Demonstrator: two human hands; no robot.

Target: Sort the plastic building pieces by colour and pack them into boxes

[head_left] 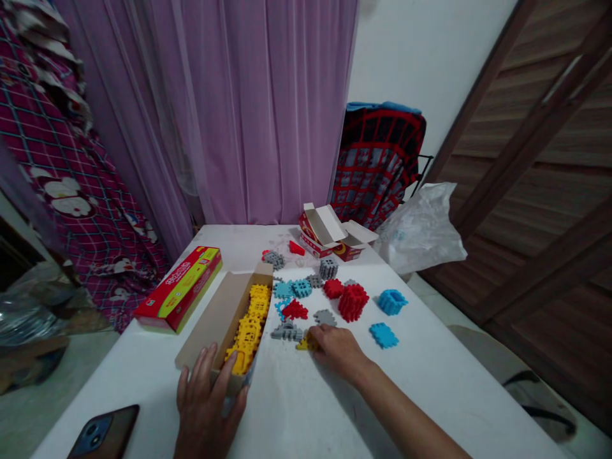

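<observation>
My left hand, fingers spread, rests on the near end of an open cardboard box. Yellow interlocking pieces fill the box in a row. My right hand has its fingers closed at a yellow piece on the white table. Beside that piece lie a grey piece and another grey piece. Red pieces and light blue pieces sit just beyond. To the right stand a red block, a blue block and a flat blue piece.
A red and yellow box lies at the left of the table. A phone is at the near left corner. Open red boxes and a plastic bag are at the back right. A grey cube stands mid-table.
</observation>
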